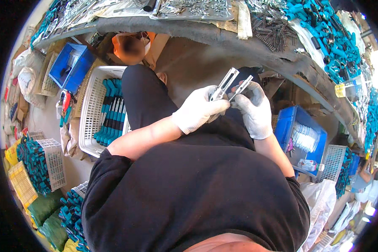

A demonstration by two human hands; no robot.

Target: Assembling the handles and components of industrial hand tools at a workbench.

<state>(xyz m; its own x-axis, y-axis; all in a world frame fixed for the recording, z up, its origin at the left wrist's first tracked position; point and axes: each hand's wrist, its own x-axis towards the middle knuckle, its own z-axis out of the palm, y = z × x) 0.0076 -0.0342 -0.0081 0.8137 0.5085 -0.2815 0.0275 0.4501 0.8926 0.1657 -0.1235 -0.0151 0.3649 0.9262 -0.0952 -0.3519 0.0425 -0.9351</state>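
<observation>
**Two gloved hands, two metal pieces, one meeting over the lap**

Here's the left hand (203, 107), gloved in white, thumb and fingers wrapped about one slotted metal tube (224, 85). Close beside it, the right hand (253, 108), also gloved, pinches one slimmer metal piece (242, 86). Both pieces tilt up and to the right, above the lap.

Out to the left, one white basket (89, 126), teal-and-black handles (111, 111) packed inside, too overlapped to count. To the right, one blue bin (285, 122): a stack of pale rods (305, 137), one bottle (308, 164) lying at its near edge.

Up at the workbench (197, 37), one metal tray (222, 17) sits by the near edge; rightward, one heap of dark springs (273, 34), then countless teal parts (334, 46) toward the right end.
</observation>
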